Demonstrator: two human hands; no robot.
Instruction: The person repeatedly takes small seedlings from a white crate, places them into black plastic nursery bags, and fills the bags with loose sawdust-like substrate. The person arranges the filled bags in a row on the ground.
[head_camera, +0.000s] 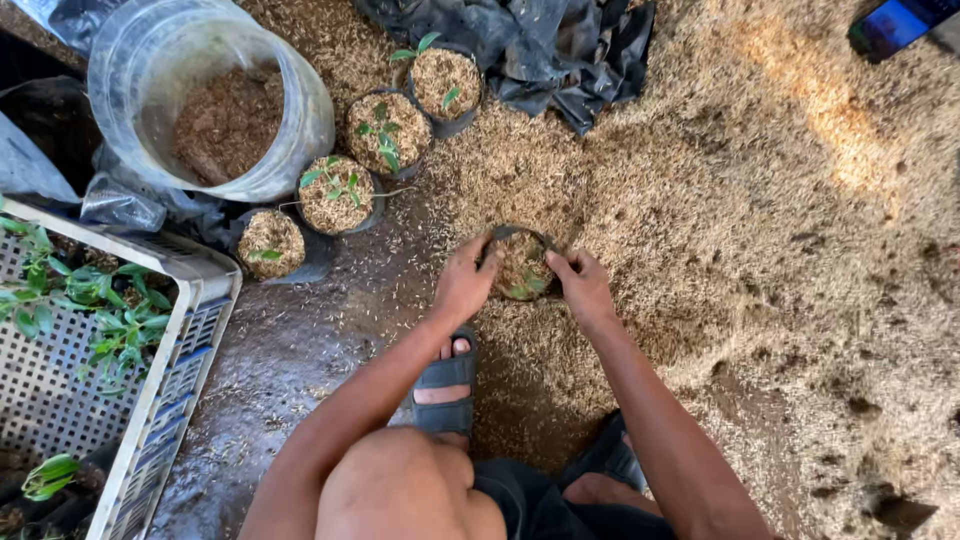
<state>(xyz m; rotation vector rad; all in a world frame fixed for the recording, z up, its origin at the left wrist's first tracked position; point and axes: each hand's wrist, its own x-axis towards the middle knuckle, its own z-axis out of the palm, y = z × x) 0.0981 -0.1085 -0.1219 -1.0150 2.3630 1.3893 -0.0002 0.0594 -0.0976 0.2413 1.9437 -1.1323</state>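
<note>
Small black nursery bag (520, 262), soft plastic, round mouth, standing upright on husk-strewn ground just ahead of a sandalled foot. Filled near the rim with pale rice-husk mix; a few small green leaves showing low at the near side. Rim pinched from both sides: left hand (463, 283) on the left edge, right hand (583, 287) on the right edge, fingers curled over it.

right: open husk ground (800, 250) | left: potted seedlings (340, 190) – crate (190, 330)
</note>
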